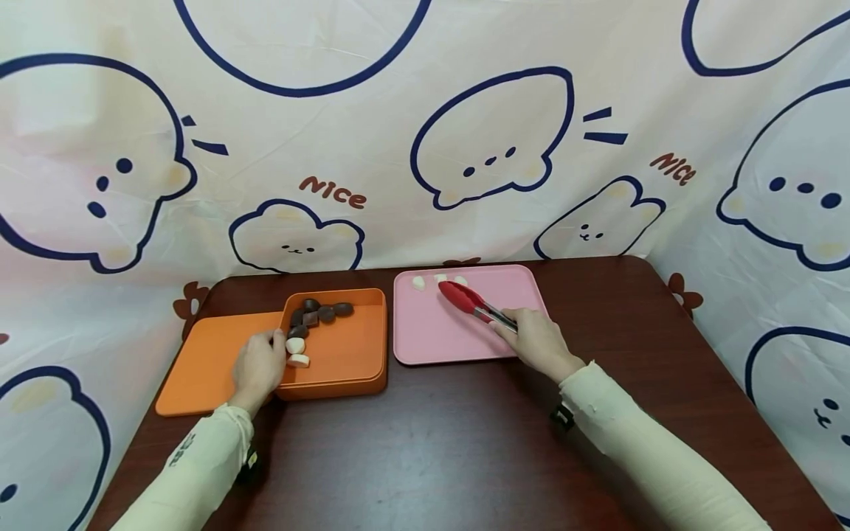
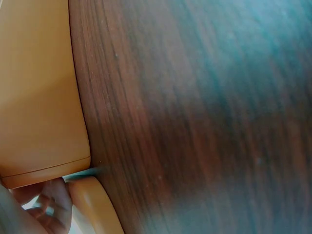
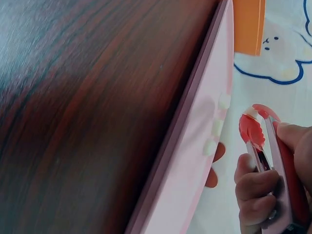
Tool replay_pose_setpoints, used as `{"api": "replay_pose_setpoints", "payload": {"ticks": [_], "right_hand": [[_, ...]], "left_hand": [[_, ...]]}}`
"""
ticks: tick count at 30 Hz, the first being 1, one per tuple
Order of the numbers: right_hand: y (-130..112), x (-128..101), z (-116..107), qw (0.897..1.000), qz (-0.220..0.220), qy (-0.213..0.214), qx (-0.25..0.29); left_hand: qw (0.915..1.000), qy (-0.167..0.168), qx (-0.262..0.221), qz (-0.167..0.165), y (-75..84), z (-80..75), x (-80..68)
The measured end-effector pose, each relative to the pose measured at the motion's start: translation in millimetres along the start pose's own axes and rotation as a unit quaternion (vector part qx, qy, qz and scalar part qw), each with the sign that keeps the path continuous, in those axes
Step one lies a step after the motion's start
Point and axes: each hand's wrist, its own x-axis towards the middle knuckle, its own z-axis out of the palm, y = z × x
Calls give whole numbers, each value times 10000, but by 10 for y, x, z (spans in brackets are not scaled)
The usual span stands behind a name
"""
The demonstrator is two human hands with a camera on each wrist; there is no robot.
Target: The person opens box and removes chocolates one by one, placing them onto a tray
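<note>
In the head view my right hand [image 1: 538,341] grips red-tipped tongs [image 1: 465,296] above a pink tray [image 1: 451,332]. Between the tong tips, the right wrist view shows a small white piece [image 3: 251,112]. Three more white pieces [image 3: 217,127] lie along the tray's far edge. My left hand [image 1: 257,365] holds the left rim of an orange box [image 1: 345,346], its fingers partly hidden in the left wrist view. Several dark brown pieces [image 1: 326,314], apparently chocolates, sit along the box's back and left side, with two white pieces [image 1: 296,345] in front of them.
A flat orange lid [image 1: 206,354] lies left of the box, close beside it. The dark wooden table [image 1: 412,450] extends in front of box and tray. Behind and at the sides hangs a white cloth [image 1: 385,147] with cartoon prints.
</note>
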Motion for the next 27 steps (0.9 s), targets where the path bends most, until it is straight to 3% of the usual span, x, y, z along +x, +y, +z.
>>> {"api": "replay_pose_setpoints", "payload": {"ticks": [14, 22, 27], "right_hand": [[347, 144, -89, 9961, 520, -379, 598], [530, 222, -131, 9875, 868, -680, 1129], [597, 248, -163, 9759, 1157, -1076, 1508]], "left_hand": [[10000, -45, -35, -4, -3, 12, 2], [10000, -40, -2, -22, 14, 9, -9], [10000, -22, -49, -60, 21, 4, -5]]}}
